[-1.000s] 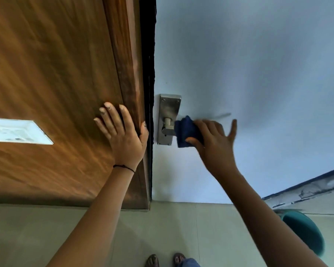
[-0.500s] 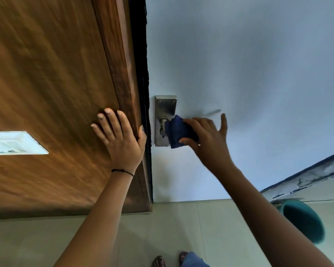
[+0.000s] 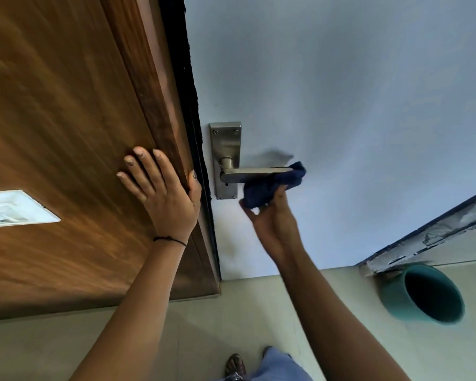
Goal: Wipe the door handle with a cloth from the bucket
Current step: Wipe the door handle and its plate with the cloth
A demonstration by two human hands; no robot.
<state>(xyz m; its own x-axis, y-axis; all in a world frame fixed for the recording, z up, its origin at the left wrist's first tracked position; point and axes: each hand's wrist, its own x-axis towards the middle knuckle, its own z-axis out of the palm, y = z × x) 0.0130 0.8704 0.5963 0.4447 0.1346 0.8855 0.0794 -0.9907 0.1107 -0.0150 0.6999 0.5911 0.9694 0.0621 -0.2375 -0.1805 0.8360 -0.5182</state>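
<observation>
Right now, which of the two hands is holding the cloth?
The right hand, gripping the dark blue cloth under the metal door handle; the left hand lies flat on the brown wooden panel.

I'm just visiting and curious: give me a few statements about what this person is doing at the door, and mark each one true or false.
1. The right hand holds a dark blue cloth against the lever of the door handle. True.
2. The left hand grips the lever. False: it lies flat on the wooden panel.
3. A teal bucket stands on the floor at the right. True.
4. The cloth is white. False: it is dark blue.
</observation>
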